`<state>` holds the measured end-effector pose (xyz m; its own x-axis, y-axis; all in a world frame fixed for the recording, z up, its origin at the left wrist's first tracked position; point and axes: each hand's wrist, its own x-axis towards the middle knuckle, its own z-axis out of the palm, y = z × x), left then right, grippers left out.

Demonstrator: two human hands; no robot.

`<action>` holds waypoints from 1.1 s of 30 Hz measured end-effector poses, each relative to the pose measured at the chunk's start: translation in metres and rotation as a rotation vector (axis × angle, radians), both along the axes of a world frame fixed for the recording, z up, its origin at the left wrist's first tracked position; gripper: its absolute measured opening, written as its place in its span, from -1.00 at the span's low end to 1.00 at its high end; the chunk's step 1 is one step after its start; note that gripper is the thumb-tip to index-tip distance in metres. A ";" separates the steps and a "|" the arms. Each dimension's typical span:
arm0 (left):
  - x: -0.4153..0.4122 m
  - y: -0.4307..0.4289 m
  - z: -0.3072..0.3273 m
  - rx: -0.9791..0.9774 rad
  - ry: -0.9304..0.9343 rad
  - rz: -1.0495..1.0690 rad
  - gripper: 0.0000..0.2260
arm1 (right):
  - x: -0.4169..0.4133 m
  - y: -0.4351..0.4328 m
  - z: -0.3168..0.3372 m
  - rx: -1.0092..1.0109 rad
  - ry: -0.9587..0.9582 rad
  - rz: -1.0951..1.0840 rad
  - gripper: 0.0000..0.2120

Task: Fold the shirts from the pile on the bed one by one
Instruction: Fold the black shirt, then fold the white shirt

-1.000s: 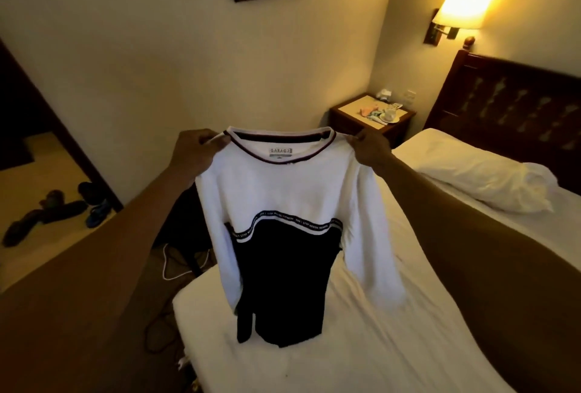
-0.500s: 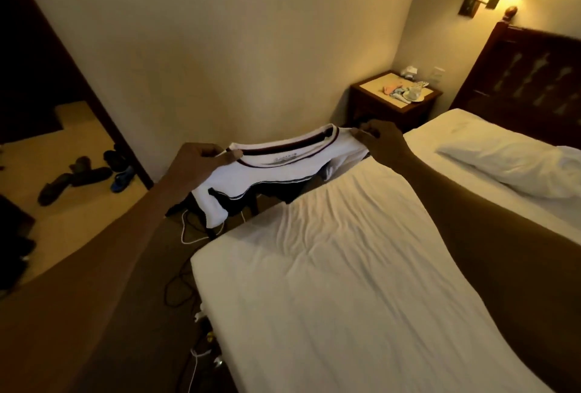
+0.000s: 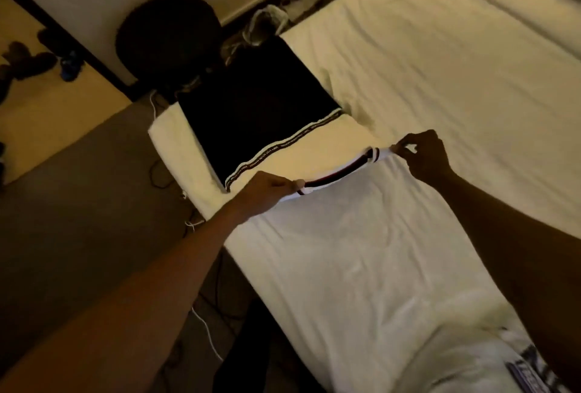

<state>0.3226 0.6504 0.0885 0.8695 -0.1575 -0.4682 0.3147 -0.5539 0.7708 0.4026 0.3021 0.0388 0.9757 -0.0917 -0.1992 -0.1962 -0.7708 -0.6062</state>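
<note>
Shirt (image 3: 267, 103) lies spread across the bed's (image 3: 440, 78) left corner, unfolded, while we pinch its shoulders in left grip (image 3: 267, 188) and right grip (image 3: 424, 153); another garment (image 3: 522, 364) waits at the near edge.

shirt (image 3: 264, 109): soft matt knit cloth, ribbed collar | bed sheet (image 3: 424, 78): matt creased cotton-like cloth

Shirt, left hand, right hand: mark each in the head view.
shirt (image 3: 257, 112): head view, on its black lower panel.
left hand (image 3: 265, 189): head view, on the back of the hand.
right hand (image 3: 426, 156): head view, on the back of the hand.
</note>
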 end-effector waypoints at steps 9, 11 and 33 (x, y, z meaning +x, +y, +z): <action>-0.075 -0.079 -0.159 0.014 0.284 -0.080 -0.74 | -0.099 -0.054 -0.158 -0.036 0.191 -0.096 -0.86; -0.088 -0.093 -0.174 0.006 0.321 -0.086 -0.73 | -0.112 -0.069 -0.174 -0.023 0.235 -0.135 -0.89; -0.192 -0.263 -0.198 0.050 0.666 -0.304 -0.38 | -0.228 -0.222 -0.167 0.079 0.167 -0.294 -0.87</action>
<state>0.1301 0.3870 -0.1097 0.3194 -0.3109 -0.8952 0.5342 -0.7212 0.4411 0.1751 0.0804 -0.1283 0.8630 -0.3418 -0.3720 -0.5046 -0.6184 -0.6024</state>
